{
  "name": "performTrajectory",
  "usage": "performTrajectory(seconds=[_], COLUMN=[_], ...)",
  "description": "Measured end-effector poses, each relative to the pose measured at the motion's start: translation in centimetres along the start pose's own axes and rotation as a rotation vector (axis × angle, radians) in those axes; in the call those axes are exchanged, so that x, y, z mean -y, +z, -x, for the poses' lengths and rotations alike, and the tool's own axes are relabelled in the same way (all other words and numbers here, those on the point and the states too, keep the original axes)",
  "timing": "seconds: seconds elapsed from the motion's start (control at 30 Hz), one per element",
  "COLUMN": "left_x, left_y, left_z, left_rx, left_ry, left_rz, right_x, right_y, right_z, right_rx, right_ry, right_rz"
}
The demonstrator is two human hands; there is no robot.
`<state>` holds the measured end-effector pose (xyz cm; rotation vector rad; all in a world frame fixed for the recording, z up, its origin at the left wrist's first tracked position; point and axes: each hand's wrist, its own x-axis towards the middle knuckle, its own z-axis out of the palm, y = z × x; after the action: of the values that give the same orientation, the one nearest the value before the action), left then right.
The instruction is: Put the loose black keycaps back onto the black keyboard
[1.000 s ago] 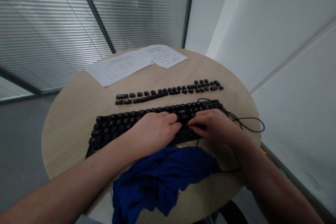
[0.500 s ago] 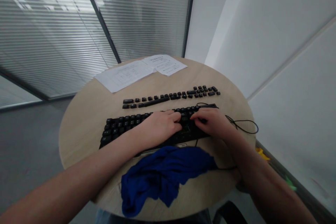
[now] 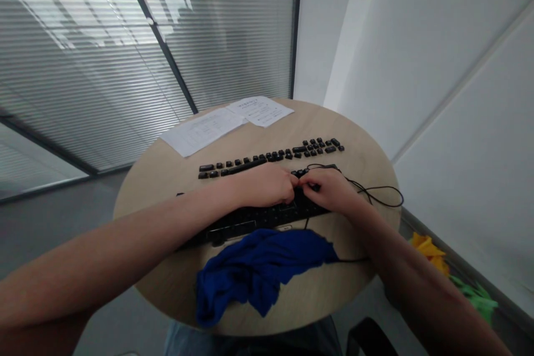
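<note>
A black keyboard lies before me; its near rows have no keycaps, while some keys stand at the far edge. My left hand rests over its middle with the fingers curled down. Just to the right, my right hand has thumb and forefinger pinched, their tips meeting the left fingertips above the keys. Whatever sits between the fingertips is too small and covered to make out. Behind the keyboard, loose black keycaps lie in rows, with a long space bar among them.
A crumpled blue cloth lies in front of the keyboard on the round wooden table. Printed papers are at the back. A black cable loops at the right. Yellow and green items lie by the wall.
My left hand has moved right and closer to my right hand, so the fingertips now meet. The left forearm covers more of the keyboard. My view has shifted slightly.
</note>
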<state>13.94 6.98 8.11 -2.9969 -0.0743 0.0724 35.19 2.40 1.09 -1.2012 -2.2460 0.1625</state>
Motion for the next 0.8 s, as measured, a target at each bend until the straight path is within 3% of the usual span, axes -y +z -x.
performTrajectory(seconds=[0.23, 0.4, 0.53, 0.8], left_x=[0.2, 0.1, 0.2, -0.3], left_y=[-1.1, -1.0, -0.4, -0.4], left_z=[-1.3, -1.5, -1.4, -3.1], left_rx=[0.086, 0.086, 0.087, 0.154], left_ry=[-0.022, -0.014, -0.006, 0.066], left_rz=[0.028, 0.078, 0.034, -0.153], right_x=[-0.2, -0.7, -0.8, -1.0], right_y=[-0.1, -0.2, -0.2, 0.0], right_z=[-0.1, 0.0, 0.0, 0.1], right_rx=[0.029, -0.109, -0.206, -0.186], right_ry=[0.039, 0.144, 0.198, 0.212], right_rz=[0.017, -0.002, -0.004, -0.039])
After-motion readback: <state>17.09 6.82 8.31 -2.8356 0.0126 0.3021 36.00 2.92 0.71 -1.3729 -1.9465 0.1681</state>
